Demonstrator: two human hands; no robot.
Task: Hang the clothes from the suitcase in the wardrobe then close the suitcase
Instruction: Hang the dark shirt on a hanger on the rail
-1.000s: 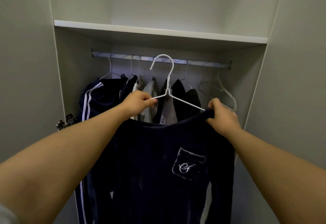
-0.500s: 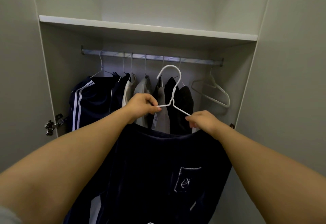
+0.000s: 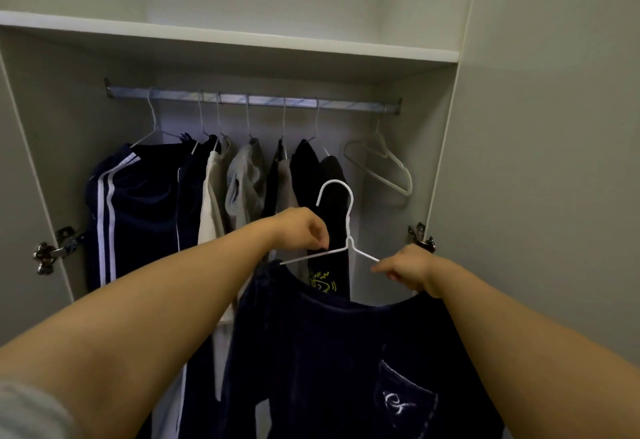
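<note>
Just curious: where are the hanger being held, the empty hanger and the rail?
held hanger (image 3: 349, 220), head view, neck below the hook
empty hanger (image 3: 393, 156), head view, right sloping arm
rail (image 3: 263, 99), head view, middle of bar

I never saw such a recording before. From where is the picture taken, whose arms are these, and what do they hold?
There is no machine here. A person wears a camera on the head, so you see their own two arms reaching into a wardrobe. The left hand pinches a white hanger; the right hand grips the neckline of a dark blue top at the hanger's other end. The hanger's hook is not yet on the rail. Several clothes hang from the rail, and one empty hanger hangs at its right end, under a shelf.
</note>
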